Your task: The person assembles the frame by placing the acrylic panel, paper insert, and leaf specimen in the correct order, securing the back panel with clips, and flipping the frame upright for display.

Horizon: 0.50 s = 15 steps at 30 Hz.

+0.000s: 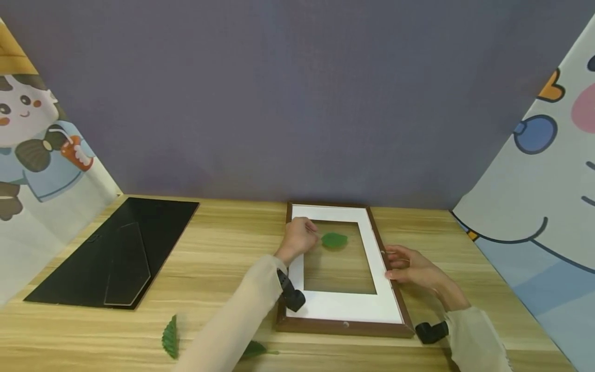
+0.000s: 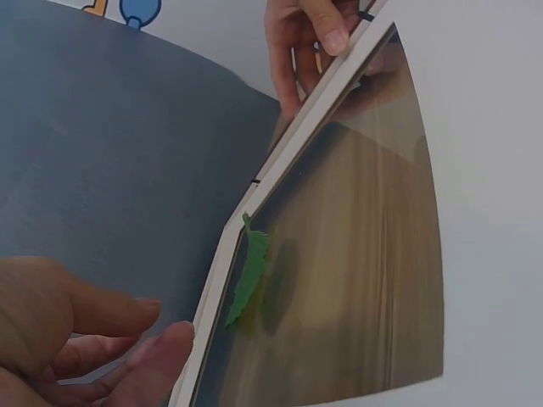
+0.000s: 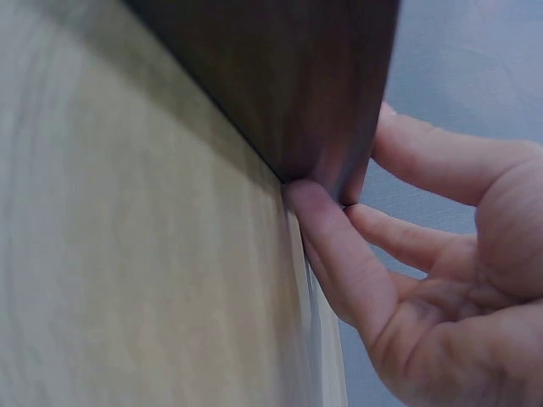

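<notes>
On the bench (image 1: pixel 232 227), the frame (image 1: pixel 321 325) is gripped at its right edge by the fingers of the right hand (image 1: pixel 417 267). A leaf (image 1: pixel 334 239) is seen within the opening of the mat (image 1: pixel 341 307); just beside it is held the left hand (image 1: pixel 299 237), fingers relaxed and parted.

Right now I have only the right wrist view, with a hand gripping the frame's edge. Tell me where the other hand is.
Observer: The left hand is at the left side of the frame, as the head view shows it.
Operator: Say what shows inside the frame.
Observer: One green leaf, within the opening, nearer its far end than its near end.
Operator: Report what lies over on the left of the table.
Observer: A black board, lying apart from the frame.
</notes>
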Each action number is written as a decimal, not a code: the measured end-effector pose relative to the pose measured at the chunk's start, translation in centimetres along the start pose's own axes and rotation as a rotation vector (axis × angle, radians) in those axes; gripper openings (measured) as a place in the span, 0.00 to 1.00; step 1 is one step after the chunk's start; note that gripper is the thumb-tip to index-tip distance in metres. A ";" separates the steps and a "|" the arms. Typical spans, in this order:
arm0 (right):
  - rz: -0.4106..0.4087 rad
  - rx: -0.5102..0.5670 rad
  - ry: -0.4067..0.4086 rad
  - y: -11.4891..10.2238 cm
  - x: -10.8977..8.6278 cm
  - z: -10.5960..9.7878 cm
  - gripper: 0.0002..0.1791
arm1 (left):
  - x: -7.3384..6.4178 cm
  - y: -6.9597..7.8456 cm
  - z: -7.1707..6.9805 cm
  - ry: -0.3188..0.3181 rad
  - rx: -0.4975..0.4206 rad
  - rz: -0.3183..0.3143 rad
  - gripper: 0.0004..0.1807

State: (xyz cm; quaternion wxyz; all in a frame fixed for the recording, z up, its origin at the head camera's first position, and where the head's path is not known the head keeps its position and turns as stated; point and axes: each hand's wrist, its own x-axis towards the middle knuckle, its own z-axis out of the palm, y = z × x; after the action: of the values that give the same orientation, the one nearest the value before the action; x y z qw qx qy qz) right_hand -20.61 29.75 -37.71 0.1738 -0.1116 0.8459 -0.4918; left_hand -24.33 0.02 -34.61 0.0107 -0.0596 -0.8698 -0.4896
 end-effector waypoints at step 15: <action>-0.013 0.008 -0.006 0.1 0.0 0.0 0.44 | -1.2 0.0 -3.2 -0.083 -0.132 0.001 0.06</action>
State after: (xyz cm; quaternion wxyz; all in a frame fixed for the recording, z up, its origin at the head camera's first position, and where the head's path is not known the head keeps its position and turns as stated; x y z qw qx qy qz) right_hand -20.60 29.83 -37.77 0.1734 -0.1180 0.8427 -0.4959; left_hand -23.22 -2.80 -33.04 -0.0292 -0.0806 -0.8353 -0.5430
